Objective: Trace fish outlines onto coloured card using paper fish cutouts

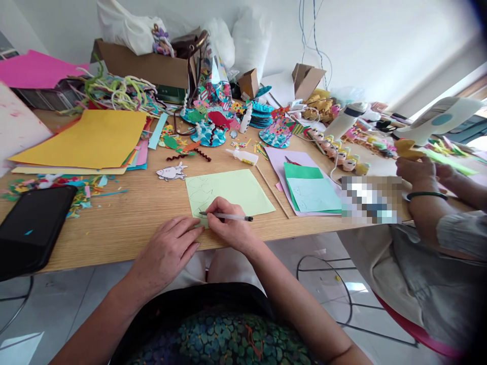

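While the pen (230, 216) lies slantwise in the grip of the right hand (228, 228), its tip meets the pale green sheet (238, 187) near the left end of the paper's near edge. The tip points left and a little away from the body; the long axis runs almost crosswise, the dark end out to the right. Its barrel is slim, straight and greyish. The right hand is closed around it, thumb and fingers pinched close to the tip. The left hand (169, 248) is open and flattened, grasping nothing, its fingertips at the sheet's near left corner. The sheet, smooth and four-sided, is longer from left to right, with thin drawn lines on its left part.

Beyond it on the wood-grained table (125, 238) lie a white paper fish (172, 172) with dark outlines and a white plastic glue bottle (243, 157). Just right, a thin round wooden stick (273, 192) slants toward the near edge, beside layered lavender, green and light blue papers (312, 195). Farther left are a yellow sheet (87, 139) atop a stack, crinkled paper scraps (81, 200) and a glossy black phone (36, 223).
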A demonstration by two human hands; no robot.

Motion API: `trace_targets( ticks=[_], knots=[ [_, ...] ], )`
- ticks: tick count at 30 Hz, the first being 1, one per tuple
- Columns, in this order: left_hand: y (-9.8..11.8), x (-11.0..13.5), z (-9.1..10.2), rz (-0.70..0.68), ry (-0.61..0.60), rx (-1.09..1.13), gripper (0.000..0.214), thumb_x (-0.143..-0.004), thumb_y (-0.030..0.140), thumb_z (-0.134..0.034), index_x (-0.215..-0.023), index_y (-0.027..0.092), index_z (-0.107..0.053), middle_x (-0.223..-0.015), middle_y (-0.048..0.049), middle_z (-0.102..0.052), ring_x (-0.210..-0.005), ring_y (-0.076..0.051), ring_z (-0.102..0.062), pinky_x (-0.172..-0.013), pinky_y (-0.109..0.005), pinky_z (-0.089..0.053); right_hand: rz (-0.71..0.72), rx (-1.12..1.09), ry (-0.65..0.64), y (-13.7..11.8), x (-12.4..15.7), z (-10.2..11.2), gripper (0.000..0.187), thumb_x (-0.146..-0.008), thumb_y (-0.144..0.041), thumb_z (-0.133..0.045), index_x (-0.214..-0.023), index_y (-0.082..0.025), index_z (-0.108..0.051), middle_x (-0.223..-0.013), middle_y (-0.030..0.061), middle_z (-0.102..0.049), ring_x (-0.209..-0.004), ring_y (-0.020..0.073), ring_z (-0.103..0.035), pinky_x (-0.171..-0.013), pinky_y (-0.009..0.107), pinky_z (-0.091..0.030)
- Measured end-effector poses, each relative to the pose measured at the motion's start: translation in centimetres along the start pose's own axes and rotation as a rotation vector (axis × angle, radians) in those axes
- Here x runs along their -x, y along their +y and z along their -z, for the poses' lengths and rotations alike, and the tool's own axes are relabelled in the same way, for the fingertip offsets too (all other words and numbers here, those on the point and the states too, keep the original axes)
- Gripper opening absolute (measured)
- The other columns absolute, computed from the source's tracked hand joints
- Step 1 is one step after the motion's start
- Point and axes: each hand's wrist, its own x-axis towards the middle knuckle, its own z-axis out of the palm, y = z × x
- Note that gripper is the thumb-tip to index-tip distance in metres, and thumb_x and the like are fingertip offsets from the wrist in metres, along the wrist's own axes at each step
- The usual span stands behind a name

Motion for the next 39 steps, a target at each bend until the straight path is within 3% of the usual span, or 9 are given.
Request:
trace_targets(
  ticks=[39],
  knots=[
    [0.06,-0.07,-0.03,0.008,0.012,0.042,0.029,-0.087,0.02,-0.045,-0.113,0.018,-0.058,-0.112,-0.0078,-0.059,-0.106,-0.023,-0.049,-0.092,-0.043,-0.043,0.005,0.035,-0.013,-0.15,-0.15,-0.1,0.003,-0.072,-0.017,-0.048,-0.069,-0.018,-0.05,-0.059,-0.0043,-0.051,-0.053,0.0075,-0.044,-0.052,0.019,-0.034]
  ],
)
